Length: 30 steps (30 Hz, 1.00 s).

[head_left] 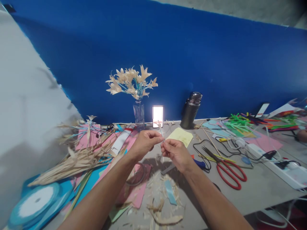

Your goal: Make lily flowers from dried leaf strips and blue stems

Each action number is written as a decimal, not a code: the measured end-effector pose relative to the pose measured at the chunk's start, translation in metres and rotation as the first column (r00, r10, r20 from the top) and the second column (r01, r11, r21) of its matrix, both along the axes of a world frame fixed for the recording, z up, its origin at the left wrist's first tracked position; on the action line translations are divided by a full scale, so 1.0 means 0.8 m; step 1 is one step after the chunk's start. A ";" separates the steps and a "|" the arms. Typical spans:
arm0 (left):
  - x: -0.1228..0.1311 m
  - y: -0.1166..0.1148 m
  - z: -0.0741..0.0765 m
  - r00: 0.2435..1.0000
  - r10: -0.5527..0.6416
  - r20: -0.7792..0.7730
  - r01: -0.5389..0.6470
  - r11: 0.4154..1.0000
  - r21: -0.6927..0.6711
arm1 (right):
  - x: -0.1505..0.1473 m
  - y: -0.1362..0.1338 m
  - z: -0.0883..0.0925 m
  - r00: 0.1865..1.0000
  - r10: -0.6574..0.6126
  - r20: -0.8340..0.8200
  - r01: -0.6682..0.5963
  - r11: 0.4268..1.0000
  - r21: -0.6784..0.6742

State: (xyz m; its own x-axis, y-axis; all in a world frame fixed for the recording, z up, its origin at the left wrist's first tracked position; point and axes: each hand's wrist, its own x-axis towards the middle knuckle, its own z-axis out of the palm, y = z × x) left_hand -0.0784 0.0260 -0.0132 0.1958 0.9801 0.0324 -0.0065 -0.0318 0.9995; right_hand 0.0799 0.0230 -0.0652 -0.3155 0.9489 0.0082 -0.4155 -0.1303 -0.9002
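Observation:
My left hand and my right hand meet above the middle of the table. Both are closed in a pinch on a thin, pale blue stem that stands nearly upright between the fingertips. Its upper end overlaps the bright phone screen, so I cannot make out what tops it. Below the hands lie dry husk scraps and a short light blue strip. Behind them, a clear vase holds cream husk flowers on blue stems.
Red-handled scissors lie open at right, near a black cable and a white power strip. A dark flask stands by the blue wall. A husk bundle and a blue ribbon roll sit at left.

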 end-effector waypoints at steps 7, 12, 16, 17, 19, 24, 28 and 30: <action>0.001 0.000 -0.005 0.993 -0.054 0.106 0.060 0.997 -0.052 | 0.000 -0.001 -0.001 0.989 0.144 -0.046 -0.145 0.989 -0.009; -0.001 0.004 -0.006 1.000 -0.007 0.027 0.006 1.000 0.022 | 0.000 0.001 0.000 0.998 0.034 -0.046 -0.034 0.999 0.018; -0.012 0.011 -0.005 0.998 -0.067 -0.006 0.067 0.997 0.037 | 0.004 0.000 0.004 0.972 0.213 -0.100 -0.212 0.977 0.018; -0.013 0.012 -0.005 0.997 -0.075 -0.002 0.075 0.996 0.038 | 0.004 -0.001 0.005 0.965 0.242 -0.100 -0.241 0.970 0.015; -0.013 0.011 -0.006 0.997 -0.078 -0.001 0.078 0.996 0.043 | 0.003 -0.002 0.004 0.968 0.236 -0.085 -0.235 0.972 0.017; -0.003 0.006 -0.006 0.999 -0.028 0.034 0.027 0.999 0.030 | -0.001 0.000 -0.002 0.992 0.059 -0.108 -0.059 0.998 0.006; -0.002 0.006 -0.007 0.997 -0.057 0.051 0.056 0.998 0.017 | 0.001 0.000 -0.005 0.972 0.188 -0.139 -0.196 0.980 -0.040; -0.003 0.007 -0.009 0.995 -0.078 0.062 0.078 0.997 0.009 | 0.002 -0.001 -0.005 0.960 0.245 -0.137 -0.253 0.967 -0.038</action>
